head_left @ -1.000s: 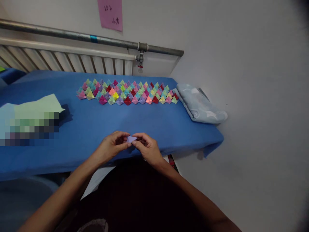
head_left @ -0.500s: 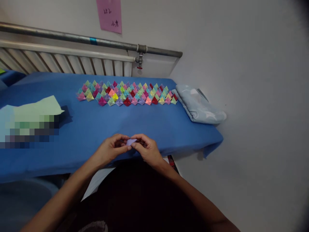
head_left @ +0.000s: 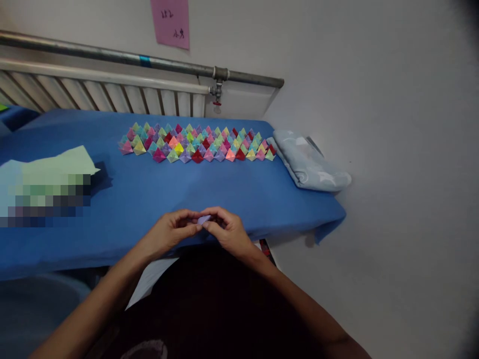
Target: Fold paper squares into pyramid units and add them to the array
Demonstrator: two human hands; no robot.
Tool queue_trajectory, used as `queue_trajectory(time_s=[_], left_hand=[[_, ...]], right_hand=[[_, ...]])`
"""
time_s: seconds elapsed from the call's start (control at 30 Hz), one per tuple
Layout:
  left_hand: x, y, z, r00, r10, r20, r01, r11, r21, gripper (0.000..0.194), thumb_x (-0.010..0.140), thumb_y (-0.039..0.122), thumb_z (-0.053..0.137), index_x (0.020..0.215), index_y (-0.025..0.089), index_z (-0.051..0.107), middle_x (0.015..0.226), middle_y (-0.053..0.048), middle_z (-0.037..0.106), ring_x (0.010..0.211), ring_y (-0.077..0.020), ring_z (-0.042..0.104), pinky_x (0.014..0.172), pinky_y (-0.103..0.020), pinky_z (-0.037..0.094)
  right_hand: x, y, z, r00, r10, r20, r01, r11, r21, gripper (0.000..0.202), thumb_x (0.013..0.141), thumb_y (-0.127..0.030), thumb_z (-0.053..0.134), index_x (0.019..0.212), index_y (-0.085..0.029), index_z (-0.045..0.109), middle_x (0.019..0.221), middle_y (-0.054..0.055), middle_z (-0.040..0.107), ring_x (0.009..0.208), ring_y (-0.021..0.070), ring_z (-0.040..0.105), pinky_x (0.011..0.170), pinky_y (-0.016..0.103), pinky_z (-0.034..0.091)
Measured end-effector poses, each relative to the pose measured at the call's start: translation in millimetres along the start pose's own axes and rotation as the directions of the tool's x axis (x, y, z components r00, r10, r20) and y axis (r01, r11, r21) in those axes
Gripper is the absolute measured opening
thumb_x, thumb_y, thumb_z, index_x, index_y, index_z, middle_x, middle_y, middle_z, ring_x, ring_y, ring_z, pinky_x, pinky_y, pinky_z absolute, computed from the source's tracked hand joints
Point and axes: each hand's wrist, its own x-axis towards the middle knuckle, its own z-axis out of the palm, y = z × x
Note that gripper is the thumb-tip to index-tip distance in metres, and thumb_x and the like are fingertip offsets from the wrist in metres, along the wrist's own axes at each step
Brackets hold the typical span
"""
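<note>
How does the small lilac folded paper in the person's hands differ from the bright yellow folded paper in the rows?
The small lilac folded paper is pale, whereas the bright yellow folded paper is vivid. The lilac one is held between the left hand and right hand; the yellow one sits among other folded papers on the blue cloth. The hands partly cover the lilac one, not the yellow one. Both are small.

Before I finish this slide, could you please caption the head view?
Left hand and right hand hold purple paper; beyond, rows of folded papers on blue cloth.
</note>
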Motion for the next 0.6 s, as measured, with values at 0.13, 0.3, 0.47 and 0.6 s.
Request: queue_trajectory(time_s=[0.13,0.3,0.47,0.6], left_hand=[[-0.3,-1.5,-0.1,1.0,-0.007,0.013,0.007,1.0,0.027,0.036,0.07,0.04,0.074,0.099,0.019,0.074,0.079,-0.001,0.07,0.07,-0.0134,0.057,0.071,-0.029,0.047],[-0.9,-1.9,-2.5,1.0,-0.002,0.03,0.0,0.998,0.067,0.035,0.071,0.042,0.072,0.099,0.02,0.074,0.082,-0.002,0.07,0.071,-0.014,0.056,0.072,-0.03,0.047],[-3.4,2.9,-3.9,0.999,0.0,0.04,-0.002,0.999,0.047,0.031,0.071,0.042,0.073,0.095,0.021,0.076,0.08,-0.002,0.07,0.069,-0.0144,0.056,0.073,-0.031,0.048],[-3.1,2.7,-4.9,0.999,-0.003,0.047,0.0,0.998,0.057,0.031,0.072,0.043,0.071,0.094,0.021,0.075,0.079,-0.002,0.069,0.069,-0.0141,0.057,0.073,-0.031,0.049]], right_hand=[[0.8,2.3,0.3,1.0,-0.01,0.009,0.01,1.0,-0.014,0.021,0.081,-0.027,0.062,0.1,-0.022,0.068,0.082,-0.002,0.066,0.074,0.0117,0.058,0.072,0.027,0.047],[1.2,1.7,0.1,1.0,0.019,0.01,-0.019,1.0,0.003,0.023,0.08,-0.029,0.064,0.101,-0.023,0.067,0.081,-0.003,0.065,0.075,0.0111,0.058,0.074,0.027,0.047],[0.6,-1.5,-0.1,0.999,0.043,0.018,-0.045,0.996,0.081,0.024,0.077,-0.026,0.065,0.101,-0.023,0.066,0.08,-0.003,0.064,0.073,0.0107,0.057,0.074,0.027,0.047],[0.5,-2.2,-0.4,0.998,0.057,0.025,-0.059,0.996,0.064,0.024,0.077,-0.026,0.064,0.101,-0.023,0.066,0.08,-0.003,0.064,0.073,0.0112,0.058,0.074,0.027,0.047]])
